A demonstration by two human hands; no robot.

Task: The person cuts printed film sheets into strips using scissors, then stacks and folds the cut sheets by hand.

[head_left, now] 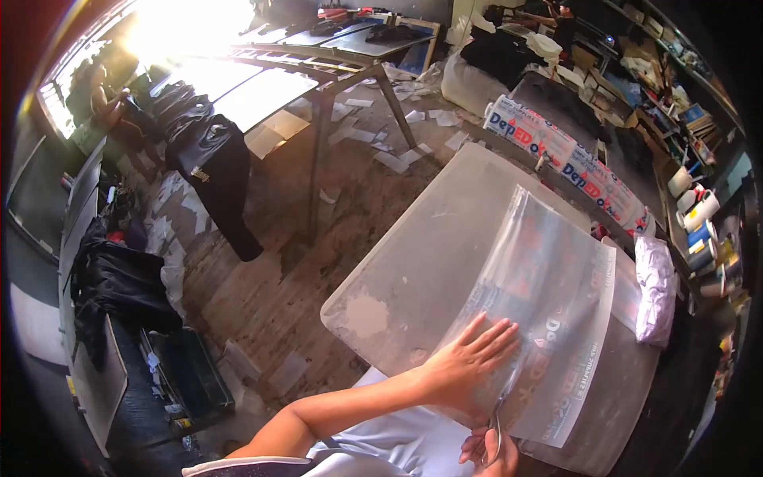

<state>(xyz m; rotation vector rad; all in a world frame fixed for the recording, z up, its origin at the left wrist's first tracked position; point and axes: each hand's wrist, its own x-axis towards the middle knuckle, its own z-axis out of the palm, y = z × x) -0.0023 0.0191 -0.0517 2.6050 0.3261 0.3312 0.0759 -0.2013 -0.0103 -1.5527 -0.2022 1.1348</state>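
Observation:
A clear plastic sheet [572,278] with printed lettering lies over the grey tabletop [421,254]. My left hand [469,370] rests flat on the sheet near its left side, fingers stretched out. Close to the sheet's near edge, my right hand [494,455] grips a pair of scissors [499,429], with the fingers around the handles. The blades point away from me, along a crease in the plastic, just below my left hand. Whether they are apart or together is too small to tell.
A printed plastic roll [568,159] stretches along the table's far right side, near a pale wrapped bundle [654,290]. Mugs [699,211] line the right shelf. Black cloth [211,151] hangs off a bench, where a person [119,111] stands. Paper scraps [389,147] litter the floor.

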